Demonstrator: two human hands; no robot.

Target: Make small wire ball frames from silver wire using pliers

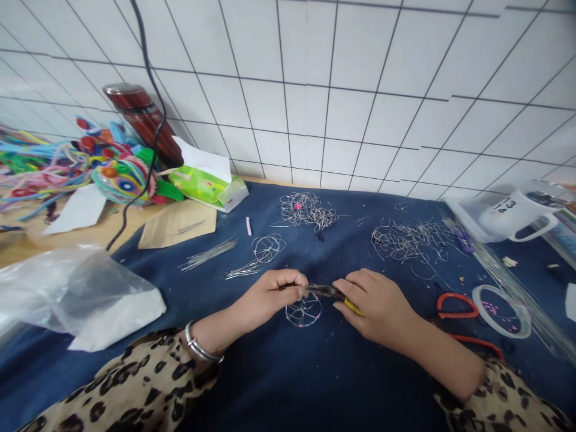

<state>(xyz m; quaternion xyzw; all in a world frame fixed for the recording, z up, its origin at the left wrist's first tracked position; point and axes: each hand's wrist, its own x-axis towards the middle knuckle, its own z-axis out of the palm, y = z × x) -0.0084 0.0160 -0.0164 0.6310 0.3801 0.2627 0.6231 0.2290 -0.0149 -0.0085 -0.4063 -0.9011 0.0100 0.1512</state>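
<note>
Near the middle of the dark blue cloth, my left hand pinches the top of a round wire ornament that has crossing wires and small pink beads on its rim. My right hand is closed round the yellow handle of a pair of pliers. The jaws of the pliers meet the wire at my left fingertips. Whether they grip it is hidden by the fingers. Beyond my left hand lies another round wire piece, beside cut wire lengths.
A tangle of wire and a pile of wire shapes lie further back. On the right are red-handled scissors, a round dish with pink beads and a white mug. A plastic bag sits left, a red flask behind.
</note>
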